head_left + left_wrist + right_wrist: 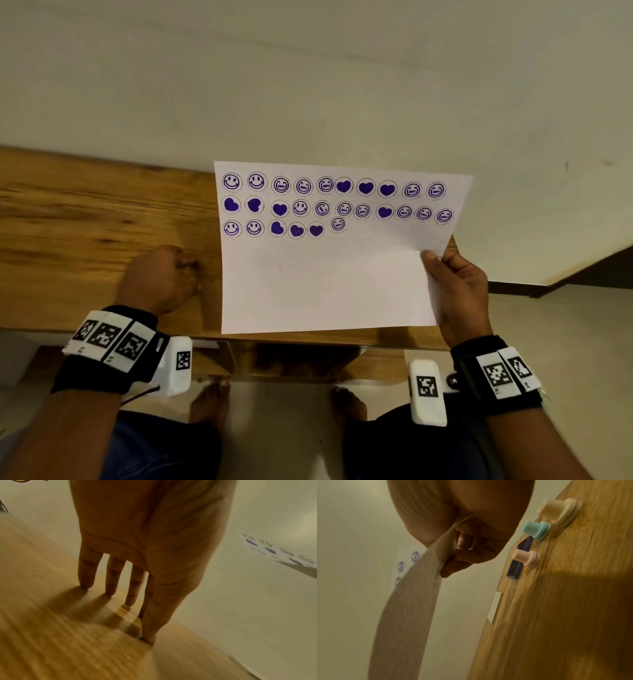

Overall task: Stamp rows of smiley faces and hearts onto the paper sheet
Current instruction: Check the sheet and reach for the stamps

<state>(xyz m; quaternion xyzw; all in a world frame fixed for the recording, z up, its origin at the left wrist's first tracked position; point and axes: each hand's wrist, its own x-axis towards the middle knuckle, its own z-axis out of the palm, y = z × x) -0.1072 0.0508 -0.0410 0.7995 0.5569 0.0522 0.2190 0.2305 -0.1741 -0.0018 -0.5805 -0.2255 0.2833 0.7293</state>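
Right hand (459, 294) pinches the thin white sheet's (325, 284) right edge, lifted off the grained wooden table (85, 219). Left of the sheet, left hand (145, 540) plants straight fingertips (85, 581) on the table.

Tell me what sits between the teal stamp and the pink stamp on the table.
In the right wrist view, a dark purple ink pad lies on the wooden table between the teal stamp and the pink stamp, reaching behind both.

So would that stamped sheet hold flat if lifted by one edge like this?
Probably not: the sheet bows below the right hand pinching its edge, so likely floppy. It seems light, since one edge grip carries it.
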